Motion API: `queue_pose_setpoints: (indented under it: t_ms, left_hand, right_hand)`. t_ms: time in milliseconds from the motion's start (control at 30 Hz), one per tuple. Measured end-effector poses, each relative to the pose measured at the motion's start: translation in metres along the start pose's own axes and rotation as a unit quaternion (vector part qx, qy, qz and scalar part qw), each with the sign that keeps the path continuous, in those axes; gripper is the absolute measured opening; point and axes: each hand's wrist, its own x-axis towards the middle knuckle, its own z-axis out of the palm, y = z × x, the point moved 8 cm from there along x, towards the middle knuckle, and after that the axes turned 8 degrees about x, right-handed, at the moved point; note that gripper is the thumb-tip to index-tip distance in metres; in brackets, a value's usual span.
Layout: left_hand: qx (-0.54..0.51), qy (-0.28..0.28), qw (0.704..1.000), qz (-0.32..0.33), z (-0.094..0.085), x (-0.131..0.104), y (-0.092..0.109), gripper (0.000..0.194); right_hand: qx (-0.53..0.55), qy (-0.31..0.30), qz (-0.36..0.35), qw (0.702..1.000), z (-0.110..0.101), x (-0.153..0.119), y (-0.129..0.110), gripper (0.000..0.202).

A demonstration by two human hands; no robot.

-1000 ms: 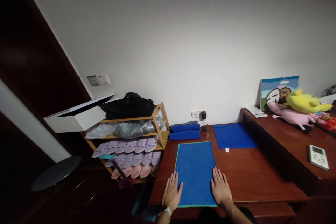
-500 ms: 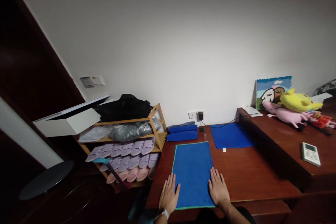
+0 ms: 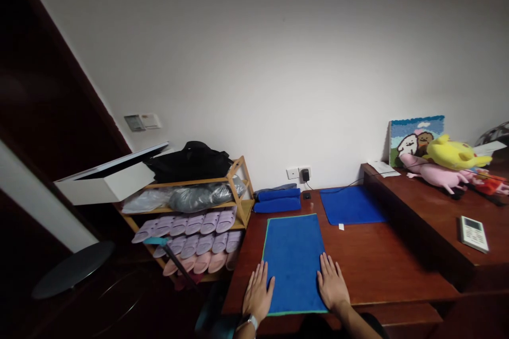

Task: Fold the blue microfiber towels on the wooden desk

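A blue towel (image 3: 294,259) with a green edge lies flat on the brown wooden desk (image 3: 389,259). My left hand (image 3: 258,288) rests flat over its left edge near the front corner, fingers stretched forward and thumb apart. On the opposite edge, my right hand (image 3: 332,282) lies flat with its fingers extended, partly on the towel and partly on the wood. Neither hand holds anything. Behind it, folded blue towels (image 3: 277,201) are stacked by the wall. Another blue towel (image 3: 352,205) with a small white tag lies flat to the back right.
Left of the desk stands a wooden shoe rack (image 3: 238,190) with lilac and pink slippers (image 3: 214,221), and a black bag (image 3: 191,161) on top. Plush toys (image 3: 449,161) and a white calculator-like device (image 3: 473,234) sit on the raised surface at right. A plugged-in adapter (image 3: 305,174) trails a cable.
The whole view has shifted very slightly. Both hands stay flat at the towel's side edges, and the towel looks the same.
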Motion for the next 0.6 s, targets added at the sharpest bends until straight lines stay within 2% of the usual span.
queue_pose_setpoints:
  t_ms: [400,600]
  left_hand:
    - [0.002,0.003,1.0,-0.003,-0.0027,-0.0007,0.0004,0.066]
    - [0.012,-0.025,1.0,-0.005,-0.0023,0.0009,-0.0003,0.069]
  right_hand:
    - [0.0,-0.005,-0.002,1.0,0.0019,0.0,-0.0006,0.068]
    - [0.015,0.012,-0.008,1.0,0.0065,0.0035,0.0024,0.068]
